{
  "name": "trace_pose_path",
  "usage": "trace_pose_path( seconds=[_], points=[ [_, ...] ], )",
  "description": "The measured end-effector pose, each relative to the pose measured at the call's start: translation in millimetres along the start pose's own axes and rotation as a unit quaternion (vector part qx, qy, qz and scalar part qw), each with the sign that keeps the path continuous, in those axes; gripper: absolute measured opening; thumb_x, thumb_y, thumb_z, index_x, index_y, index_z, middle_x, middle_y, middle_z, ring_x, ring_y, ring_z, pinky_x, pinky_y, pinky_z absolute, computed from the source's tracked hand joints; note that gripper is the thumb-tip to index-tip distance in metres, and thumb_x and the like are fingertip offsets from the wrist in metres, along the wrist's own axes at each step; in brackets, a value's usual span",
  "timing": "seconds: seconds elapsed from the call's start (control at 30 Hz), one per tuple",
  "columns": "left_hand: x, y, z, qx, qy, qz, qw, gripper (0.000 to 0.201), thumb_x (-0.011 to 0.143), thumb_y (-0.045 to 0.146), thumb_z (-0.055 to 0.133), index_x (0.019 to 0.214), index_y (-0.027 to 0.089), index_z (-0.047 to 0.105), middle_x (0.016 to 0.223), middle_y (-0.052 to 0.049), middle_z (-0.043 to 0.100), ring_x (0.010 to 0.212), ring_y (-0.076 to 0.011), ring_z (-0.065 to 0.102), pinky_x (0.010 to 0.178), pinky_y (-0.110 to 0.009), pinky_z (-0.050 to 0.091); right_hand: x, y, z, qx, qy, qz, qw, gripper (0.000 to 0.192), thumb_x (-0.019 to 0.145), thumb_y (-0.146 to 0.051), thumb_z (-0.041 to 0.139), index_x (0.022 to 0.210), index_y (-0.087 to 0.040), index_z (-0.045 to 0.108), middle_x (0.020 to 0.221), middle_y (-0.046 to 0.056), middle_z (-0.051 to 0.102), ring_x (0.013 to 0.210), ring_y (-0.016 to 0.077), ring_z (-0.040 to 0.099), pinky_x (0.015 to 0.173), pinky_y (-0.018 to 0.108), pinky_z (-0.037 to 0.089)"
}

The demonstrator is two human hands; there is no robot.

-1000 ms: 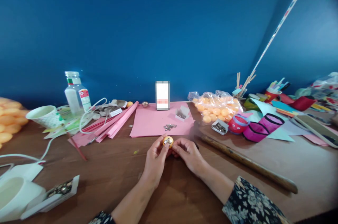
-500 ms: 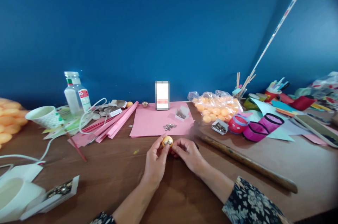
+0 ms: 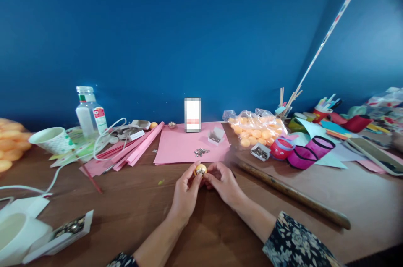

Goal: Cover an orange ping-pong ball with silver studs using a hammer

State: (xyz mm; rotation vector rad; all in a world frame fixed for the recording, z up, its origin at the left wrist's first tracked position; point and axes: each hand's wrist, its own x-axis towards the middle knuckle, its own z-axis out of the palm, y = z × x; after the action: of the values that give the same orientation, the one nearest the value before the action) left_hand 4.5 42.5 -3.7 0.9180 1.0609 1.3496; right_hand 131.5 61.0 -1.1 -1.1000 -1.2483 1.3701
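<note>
My left hand (image 3: 185,193) and my right hand (image 3: 224,183) meet at the middle of the wooden table (image 3: 132,212). Between their fingertips sits a small orange ball (image 3: 200,170) with shiny metal pieces on its top. The left thumb and fingers grip the ball from the left. The right fingers touch it from the right. Just beyond the ball lies a pink paper sheet (image 3: 182,147) with a small heap of silver metal pieces (image 3: 201,152) on it.
A bag of orange balls (image 3: 256,129), small white boxes (image 3: 216,136) of metal pieces, paper lantern rings (image 3: 302,152) and a long wooden stick (image 3: 292,195) lie to the right. Left are pink paper strips (image 3: 135,147), a bottle (image 3: 88,111), a paper cup (image 3: 52,139) and white cable (image 3: 56,176).
The hands and ball stay almost in place. The view has shifted slightly, and the right fingers have closed in a little on the ball.
</note>
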Motion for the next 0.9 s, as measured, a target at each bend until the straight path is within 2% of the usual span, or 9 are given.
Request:
trace_pose_path(
  seconds=[0.17,0.27,0.53,0.67,0.8,0.9],
  points=[
    [-1.6,5.1,3.4,-0.105,-0.040,-0.047,0.993,0.053,0.073,0.030,0.058,0.123,0.020,0.046,0.113,-0.008,0.060,0.094,-0.0214,0.060,0.087,-0.040,0.045,-1.3,-3.2,-1.8,0.031,-0.027,-0.003,0.999,0.026,0.073,-0.036,0.061,0.087,-0.016,0.051,0.072,-0.001,0.057,0.054,0.0074,0.053,0.050,0.020,0.046],
    [-2.7,9.5,5.3,-0.127,-0.050,-0.059,0.989,0.054,0.075,0.030,0.057,0.125,0.020,0.043,0.110,-0.009,0.062,0.089,-0.0204,0.062,0.085,-0.040,0.046,-1.3,-6.1,-1.8,0.043,-0.020,0.006,0.999,0.025,0.074,-0.035,0.060,0.087,-0.015,0.052,0.072,-0.001,0.057,0.052,0.0056,0.050,0.048,0.018,0.044],
    [-0.8,6.5,-0.1,0.022,-0.031,-0.016,0.999,0.059,0.071,0.031,0.060,0.126,0.017,0.043,0.114,-0.010,0.060,0.099,-0.0238,0.057,0.088,-0.038,0.044,-1.9,-4.0,-1.3,0.027,-0.024,-0.018,0.999,0.026,0.074,-0.037,0.060,0.086,-0.016,0.051,0.069,-0.002,0.055,0.052,0.0068,0.051,0.048,0.020,0.045],
    [0.9,6.1,-0.7,0.062,-0.030,0.010,0.998,0.057,0.072,0.031,0.059,0.125,0.016,0.043,0.115,-0.010,0.059,0.102,-0.0238,0.056,0.088,-0.037,0.044,-1.8,-2.5,-0.5,0.028,-0.042,-0.031,0.998,0.024,0.074,-0.036,0.059,0.087,-0.018,0.050,0.073,-0.002,0.056,0.056,0.0079,0.053,0.050,0.020,0.045],
    [2.6,7.0,0.0,0.103,-0.026,0.035,0.994,0.054,0.072,0.030,0.059,0.123,0.016,0.046,0.115,-0.009,0.059,0.102,-0.0226,0.056,0.090,-0.035,0.043,-0.6,-2.3,1.0,0.022,-0.024,-0.022,0.999,0.024,0.074,-0.036,0.059,0.086,-0.017,0.051,0.075,-0.001,0.057,0.059,0.0090,0.056,0.051,0.020,0.046],
    [2.1,5.8,-0.1,0.085,-0.034,0.039,0.995,0.054,0.073,0.031,0.058,0.125,0.019,0.045,0.119,-0.007,0.057,0.106,-0.0221,0.054,0.092,-0.034,0.041,-1.4,-4.8,1.3,0.024,-0.021,-0.010,0.999,0.025,0.072,-0.036,0.060,0.086,-0.017,0.052,0.076,0.000,0.058,0.059,0.0095,0.057,0.051,0.020,0.045]
  ],
)
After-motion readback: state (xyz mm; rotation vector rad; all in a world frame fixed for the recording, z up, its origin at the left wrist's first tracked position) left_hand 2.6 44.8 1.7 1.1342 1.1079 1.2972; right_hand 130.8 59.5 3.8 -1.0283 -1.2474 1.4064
